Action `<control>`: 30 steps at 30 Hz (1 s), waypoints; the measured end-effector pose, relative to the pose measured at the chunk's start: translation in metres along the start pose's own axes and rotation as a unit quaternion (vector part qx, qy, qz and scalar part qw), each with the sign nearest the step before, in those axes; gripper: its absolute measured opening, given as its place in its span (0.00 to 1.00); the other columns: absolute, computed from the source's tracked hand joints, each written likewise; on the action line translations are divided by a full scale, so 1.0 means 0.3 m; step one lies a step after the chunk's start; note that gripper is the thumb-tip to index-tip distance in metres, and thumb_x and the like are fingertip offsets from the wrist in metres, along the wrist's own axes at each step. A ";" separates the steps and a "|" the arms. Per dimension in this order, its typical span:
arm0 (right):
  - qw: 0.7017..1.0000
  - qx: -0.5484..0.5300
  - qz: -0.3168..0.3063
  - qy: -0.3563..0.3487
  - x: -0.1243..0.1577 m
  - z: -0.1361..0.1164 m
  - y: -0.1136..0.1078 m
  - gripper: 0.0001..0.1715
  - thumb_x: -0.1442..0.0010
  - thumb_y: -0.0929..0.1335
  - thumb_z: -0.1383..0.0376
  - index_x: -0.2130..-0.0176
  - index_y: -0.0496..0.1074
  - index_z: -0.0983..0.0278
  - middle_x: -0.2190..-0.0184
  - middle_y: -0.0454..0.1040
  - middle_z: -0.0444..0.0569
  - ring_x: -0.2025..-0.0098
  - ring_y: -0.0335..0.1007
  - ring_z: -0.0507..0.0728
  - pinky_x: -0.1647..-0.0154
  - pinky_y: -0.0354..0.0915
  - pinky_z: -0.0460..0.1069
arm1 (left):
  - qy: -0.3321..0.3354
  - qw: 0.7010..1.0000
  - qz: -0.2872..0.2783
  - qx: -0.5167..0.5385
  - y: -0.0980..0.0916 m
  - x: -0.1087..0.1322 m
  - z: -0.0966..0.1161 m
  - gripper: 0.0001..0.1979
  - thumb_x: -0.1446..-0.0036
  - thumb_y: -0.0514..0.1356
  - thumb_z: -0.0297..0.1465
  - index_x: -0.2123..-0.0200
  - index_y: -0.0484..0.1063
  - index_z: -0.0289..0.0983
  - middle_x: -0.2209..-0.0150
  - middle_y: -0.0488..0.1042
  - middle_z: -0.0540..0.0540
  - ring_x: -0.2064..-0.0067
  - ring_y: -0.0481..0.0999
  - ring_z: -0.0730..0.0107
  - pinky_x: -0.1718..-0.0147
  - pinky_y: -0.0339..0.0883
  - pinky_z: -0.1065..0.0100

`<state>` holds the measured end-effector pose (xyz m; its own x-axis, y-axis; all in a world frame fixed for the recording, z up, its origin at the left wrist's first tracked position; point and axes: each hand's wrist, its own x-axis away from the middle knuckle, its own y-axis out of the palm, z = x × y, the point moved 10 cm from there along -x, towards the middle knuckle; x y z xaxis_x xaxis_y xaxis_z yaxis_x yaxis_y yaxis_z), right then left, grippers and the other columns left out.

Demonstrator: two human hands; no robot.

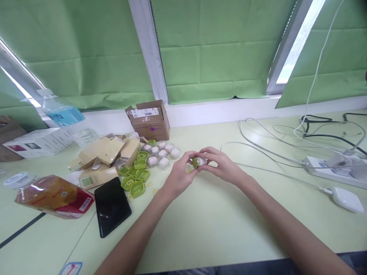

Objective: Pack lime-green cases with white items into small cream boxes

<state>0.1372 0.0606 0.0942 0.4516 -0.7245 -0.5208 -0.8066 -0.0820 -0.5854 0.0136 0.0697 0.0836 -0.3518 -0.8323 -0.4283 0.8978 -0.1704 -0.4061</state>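
Fingertips of our left hand (180,173) and right hand (222,165) close together on a small green and white case (198,161), which we hold just above the middle of the table (218,229). To its left lie a cluster of green cases (135,179) and, just beyond them, white cases (162,156) in clear wraps. Opened tan cartons (104,152) sit further left. A cardboard box (149,121) stands at the far edge with its flaps loose, and we cannot see what is in it. A bottle (53,194) of amber drink lies on its side beside a black phone (111,206). Cables (272,152) and a power strip (332,170) crowd the right. Bare tabletop runs from our wrists to the near edge.
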 end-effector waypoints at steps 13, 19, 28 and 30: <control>0.984 0.170 -0.043 0.040 0.104 0.058 -0.008 0.10 0.32 0.68 0.64 0.51 0.73 0.61 0.62 0.73 0.51 0.65 0.73 0.57 0.67 0.73 0.52 | -0.126 0.984 -0.007 0.126 0.164 0.076 -0.131 0.16 0.38 0.65 0.34 0.48 0.78 0.39 0.48 0.80 0.41 0.48 0.81 0.57 0.42 0.73 0.52; 0.976 0.216 -0.006 -0.013 0.123 0.010 0.016 0.14 0.29 0.64 0.64 0.45 0.69 0.61 0.58 0.76 0.56 0.59 0.77 0.61 0.64 0.77 0.55 | -0.118 0.991 0.004 0.055 0.131 0.067 -0.145 0.13 0.40 0.66 0.35 0.52 0.81 0.41 0.54 0.83 0.44 0.54 0.84 0.57 0.51 0.79 0.58; 0.981 0.193 0.018 0.010 0.173 -0.007 0.019 0.21 0.29 0.64 0.67 0.38 0.64 0.66 0.53 0.75 0.57 0.54 0.76 0.59 0.57 0.79 0.54 | 0.066 0.993 -0.026 -0.093 0.121 0.054 -0.008 0.08 0.37 0.62 0.26 0.57 0.80 0.38 0.58 0.83 0.46 0.57 0.83 0.68 0.54 0.77 0.71; 0.983 0.180 0.023 0.017 0.178 -0.006 0.017 0.22 0.28 0.64 0.67 0.38 0.63 0.66 0.53 0.75 0.57 0.54 0.76 0.59 0.57 0.79 0.53 | 0.071 0.992 -0.027 -0.099 0.118 0.055 -0.007 0.08 0.37 0.62 0.25 0.56 0.79 0.38 0.58 0.83 0.47 0.57 0.83 0.69 0.54 0.76 0.71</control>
<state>0.1564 0.0201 0.0644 0.4002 -0.7443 -0.5347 -0.6353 0.1951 -0.7472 0.0391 0.0509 0.0603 -0.4441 -0.7399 -0.5054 0.8121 -0.0941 -0.5758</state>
